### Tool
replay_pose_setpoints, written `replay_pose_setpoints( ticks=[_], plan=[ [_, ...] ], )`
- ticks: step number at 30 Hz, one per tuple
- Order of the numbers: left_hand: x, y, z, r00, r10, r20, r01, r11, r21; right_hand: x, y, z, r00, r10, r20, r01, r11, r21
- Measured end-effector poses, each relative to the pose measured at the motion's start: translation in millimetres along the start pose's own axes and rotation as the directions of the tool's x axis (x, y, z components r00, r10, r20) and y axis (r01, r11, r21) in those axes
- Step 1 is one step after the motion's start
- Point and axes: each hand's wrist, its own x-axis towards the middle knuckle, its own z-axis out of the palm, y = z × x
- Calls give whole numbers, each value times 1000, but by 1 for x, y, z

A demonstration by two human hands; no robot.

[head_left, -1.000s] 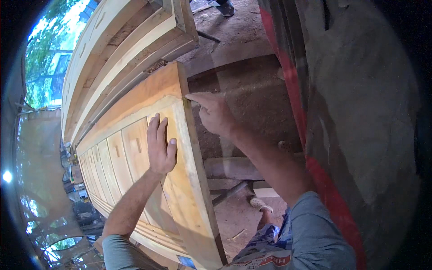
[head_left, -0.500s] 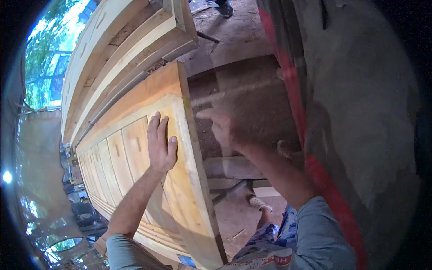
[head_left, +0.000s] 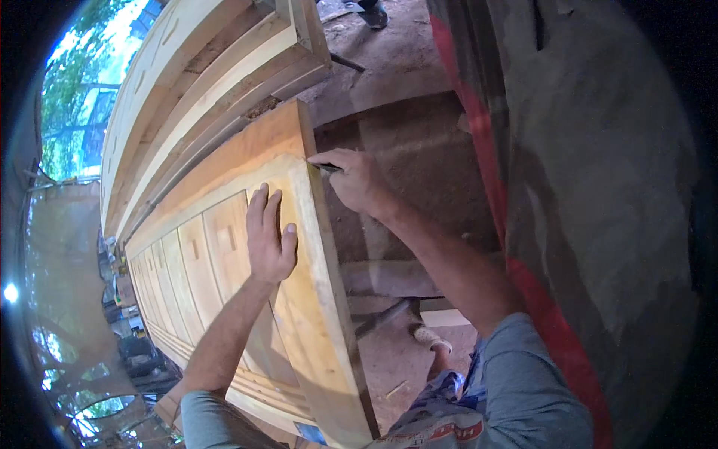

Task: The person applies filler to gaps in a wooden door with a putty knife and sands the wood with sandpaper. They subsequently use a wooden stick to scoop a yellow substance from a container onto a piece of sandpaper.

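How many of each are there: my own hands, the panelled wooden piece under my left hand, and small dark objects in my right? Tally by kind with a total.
Hands: 2 (left hand on the wood, right hand at its edge)
Panelled wooden piece: 1
Small dark object: 1
Total: 4

Looks down and ahead from the wearer's head, as the left of two side-by-side fisheyes. Takes in left hand, right hand and wooden panel from near, the floor from farther above. Bends straight edges rimward; perhaps leans a little, hard to judge through such distortion.
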Motion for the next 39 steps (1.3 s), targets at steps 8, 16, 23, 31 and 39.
replay_pose_setpoints(
  ticks=[8, 16, 23, 31, 39],
  plan=[
    [0, -3, 0, 1000, -10, 8, 10, 1000, -7, -31, 16, -8, 990, -136, -35, 138, 987, 79],
    [-2, -3, 1, 1000, -15, 13, 15, 1000, -17, -15, 20, 5, 991, -86, -106, 86, 996, -3],
    [-1, -2, 1, 1000, -25, 20, 24, 999, 24, -38, 14, 33, 967, -195, -162, 176, 977, -121],
    [-1, -2, 0, 999, 5, 40, -6, 999, 34, -74, 24, 21, 974, -194, -117, 172, 969, -175],
    [-1, -2, -2, 999, 2, 34, -2, 1000, 8, -6, 18, -8, 988, -131, -76, 120, 983, -139]
  ],
)
